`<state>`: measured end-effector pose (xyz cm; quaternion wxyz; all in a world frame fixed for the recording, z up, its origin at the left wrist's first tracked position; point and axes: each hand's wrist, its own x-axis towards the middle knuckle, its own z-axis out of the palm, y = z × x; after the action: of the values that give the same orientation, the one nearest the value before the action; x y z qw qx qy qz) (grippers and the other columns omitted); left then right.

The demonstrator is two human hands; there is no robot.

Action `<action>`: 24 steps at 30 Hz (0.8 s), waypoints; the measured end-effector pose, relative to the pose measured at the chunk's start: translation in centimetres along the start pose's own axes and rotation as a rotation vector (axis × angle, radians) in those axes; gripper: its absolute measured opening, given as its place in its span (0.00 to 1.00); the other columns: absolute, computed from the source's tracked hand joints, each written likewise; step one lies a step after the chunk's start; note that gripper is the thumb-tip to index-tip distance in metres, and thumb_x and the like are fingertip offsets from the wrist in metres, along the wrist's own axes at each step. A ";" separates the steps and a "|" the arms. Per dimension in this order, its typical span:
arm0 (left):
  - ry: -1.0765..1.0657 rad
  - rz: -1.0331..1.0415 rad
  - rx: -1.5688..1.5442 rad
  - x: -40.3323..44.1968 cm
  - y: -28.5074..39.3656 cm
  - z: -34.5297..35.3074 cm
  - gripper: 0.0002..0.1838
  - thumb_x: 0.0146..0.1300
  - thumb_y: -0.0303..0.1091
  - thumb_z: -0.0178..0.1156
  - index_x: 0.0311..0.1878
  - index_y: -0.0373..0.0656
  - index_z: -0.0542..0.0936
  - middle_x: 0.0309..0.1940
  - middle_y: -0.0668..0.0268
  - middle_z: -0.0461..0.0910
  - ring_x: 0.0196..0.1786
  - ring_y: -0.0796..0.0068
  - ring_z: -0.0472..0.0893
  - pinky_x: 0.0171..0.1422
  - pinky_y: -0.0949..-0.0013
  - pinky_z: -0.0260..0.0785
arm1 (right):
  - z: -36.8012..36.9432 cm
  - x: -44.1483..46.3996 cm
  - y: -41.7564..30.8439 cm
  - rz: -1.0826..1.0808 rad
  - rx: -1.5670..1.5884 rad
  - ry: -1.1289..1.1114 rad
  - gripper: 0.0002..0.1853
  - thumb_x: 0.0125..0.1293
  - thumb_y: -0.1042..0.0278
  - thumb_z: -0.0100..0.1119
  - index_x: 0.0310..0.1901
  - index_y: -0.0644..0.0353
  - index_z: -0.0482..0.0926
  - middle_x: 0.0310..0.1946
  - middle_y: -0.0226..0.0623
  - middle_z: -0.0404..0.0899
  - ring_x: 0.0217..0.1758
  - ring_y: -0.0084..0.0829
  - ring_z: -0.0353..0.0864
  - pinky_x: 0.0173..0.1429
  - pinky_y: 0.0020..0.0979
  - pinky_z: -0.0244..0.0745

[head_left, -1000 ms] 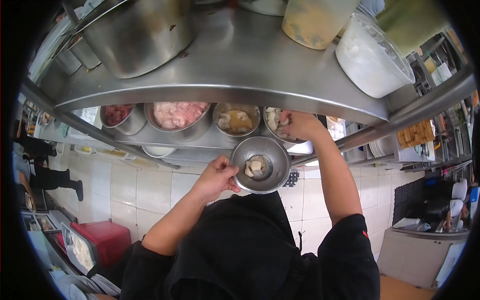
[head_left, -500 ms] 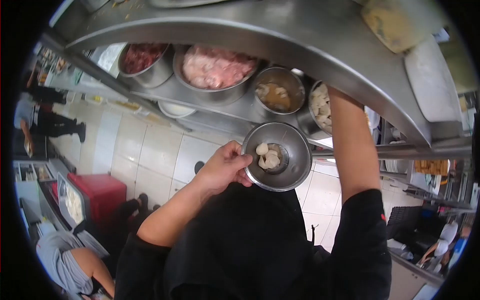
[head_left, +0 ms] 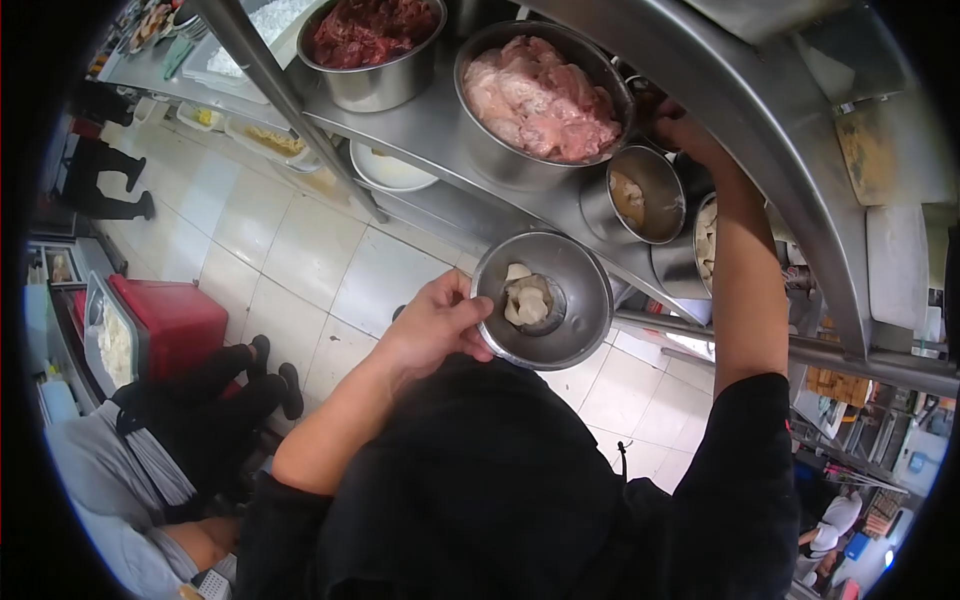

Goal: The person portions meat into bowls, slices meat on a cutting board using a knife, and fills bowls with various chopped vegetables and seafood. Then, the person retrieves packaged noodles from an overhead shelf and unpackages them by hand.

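My left hand (head_left: 440, 315) grips the rim of a small steel bowl (head_left: 585, 325), thumb on the inside edge. A few pale white chunks (head_left: 528, 300) lie in it. My right hand (head_left: 685, 130) reaches under the upper steel shelf, beside a large pot of pink raw meat (head_left: 545, 95) and behind a smaller pot with brownish liquid (head_left: 630, 200). Shadow and the shelf edge hide its fingers. Under my right forearm stands a pot of white pieces (head_left: 706, 240), partly covered by the arm.
A pot of dark red meat (head_left: 370, 40) stands farther left on the same shelf. The curved steel shelf edge (head_left: 740, 90) runs above my right arm. On the left are a red bin (head_left: 175, 320) and a person in grey (head_left: 100, 470) close behind me.
My view has turned, so the pots appear farther right. My right hand has moved from the pot of white pieces toward the back, near the pink meat. The bowl remains in my left hand.
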<state>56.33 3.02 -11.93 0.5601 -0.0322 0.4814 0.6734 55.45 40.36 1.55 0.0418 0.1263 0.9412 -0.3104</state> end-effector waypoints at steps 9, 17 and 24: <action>-0.027 0.017 0.036 1.7 2.4 -0.8 0.11 0.68 0.32 0.59 0.36 0.42 0.65 0.26 0.63 0.75 0.24 0.71 0.82 0.29 0.68 0.80 | 5.3 -5.5 -3.3 0.159 0.496 -0.115 0.21 0.58 0.68 0.71 0.53 0.63 0.79 0.41 0.32 0.81 0.41 0.21 0.81 0.50 0.24 0.76; 0.063 0.013 0.123 0.6 1.9 -0.6 0.11 0.68 0.32 0.59 0.40 0.39 0.66 0.28 0.62 0.75 0.24 0.72 0.82 0.29 0.70 0.79 | -5.0 9.7 14.0 0.115 -0.381 0.464 0.17 0.67 0.64 0.61 0.56 0.58 0.78 0.38 0.31 0.81 0.39 0.22 0.78 0.45 0.26 0.73; 0.268 0.010 0.006 -2.3 -3.0 -2.6 0.12 0.68 0.32 0.59 0.41 0.37 0.66 0.27 0.60 0.77 0.26 0.70 0.83 0.32 0.69 0.81 | -2.6 21.0 18.2 0.262 -0.604 0.073 0.18 0.66 0.64 0.61 0.56 0.58 0.78 0.38 0.32 0.81 0.39 0.22 0.79 0.45 0.27 0.73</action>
<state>58.27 -0.65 -13.81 0.4877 -0.1178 0.5542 0.6642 39.99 60.49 -10.09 0.0833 0.2392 0.9674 -0.0046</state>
